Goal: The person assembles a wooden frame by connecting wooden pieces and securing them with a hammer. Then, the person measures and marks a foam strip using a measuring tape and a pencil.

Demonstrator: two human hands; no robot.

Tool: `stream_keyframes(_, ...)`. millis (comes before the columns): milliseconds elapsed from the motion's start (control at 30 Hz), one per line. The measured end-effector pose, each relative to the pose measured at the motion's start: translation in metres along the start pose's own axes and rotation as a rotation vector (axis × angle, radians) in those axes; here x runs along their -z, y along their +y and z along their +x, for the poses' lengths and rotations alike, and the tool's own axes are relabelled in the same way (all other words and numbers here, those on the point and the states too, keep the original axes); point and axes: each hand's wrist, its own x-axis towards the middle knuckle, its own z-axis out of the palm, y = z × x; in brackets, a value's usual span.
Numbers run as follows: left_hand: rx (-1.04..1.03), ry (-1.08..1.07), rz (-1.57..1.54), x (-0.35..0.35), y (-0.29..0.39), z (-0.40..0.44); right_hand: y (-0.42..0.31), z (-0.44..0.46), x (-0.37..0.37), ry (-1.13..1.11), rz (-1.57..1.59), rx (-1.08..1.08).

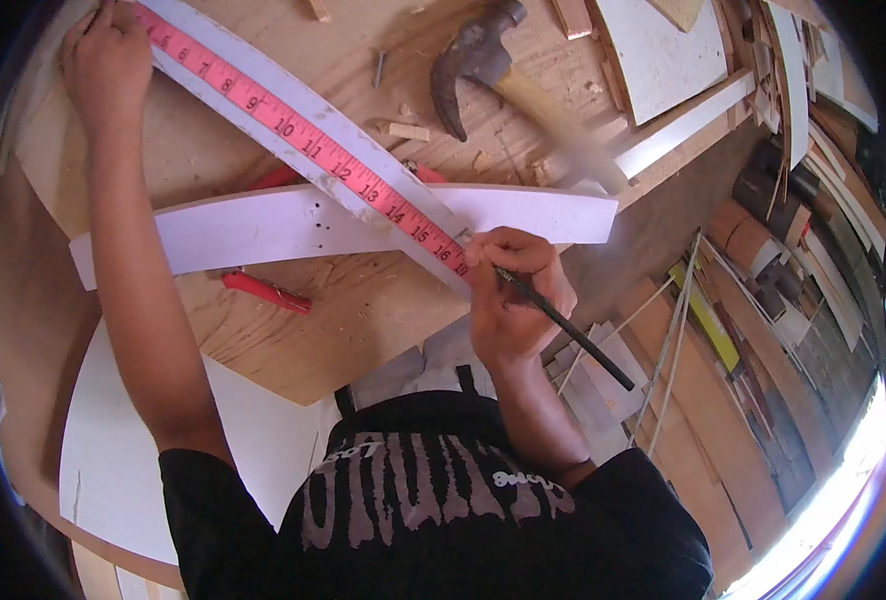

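A red tape measure with black numbers lies stretched along a narrow white board, which runs diagonally. At the upper left my left hand is closed on the low-number end of the tape, against the board. My right hand grips a dark pencil, its fingers pinched by the tape near the 16 mark. The pencil's tip is hidden by the fingers. Beneath the diagonal board a second white strip crosses, with several small dark holes in it.
A claw hammer with a wooden handle lies on the wooden worktop, near a loose nail and wood scraps. A red-handled tool sits below the crossing strip. Offcuts and planks cover the floor at right.
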Motion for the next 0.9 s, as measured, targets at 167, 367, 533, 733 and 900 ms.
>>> stream_keyframes(167,-0.029,0.031,0.003,0.006,0.007,-0.003,-0.001,0.001,0.002,-0.009,0.075,-0.062)
stream_keyframes(367,-0.106,0.089,0.057,0.007,0.007,0.0,-0.001,-0.002,0.0,0.061,0.025,0.006)
stream_keyframes(533,-0.134,0.095,0.042,0.009,0.009,0.0,-0.008,0.005,-0.004,0.059,0.013,-0.012)
stream_keyframes(733,-0.115,0.116,-0.005,0.009,0.012,0.0,0.002,-0.001,-0.004,0.097,0.091,0.017)
stream_keyframes(900,-0.039,0.104,-0.005,0.007,0.015,0.0,-0.001,0.0,-0.001,0.064,0.223,-0.079)
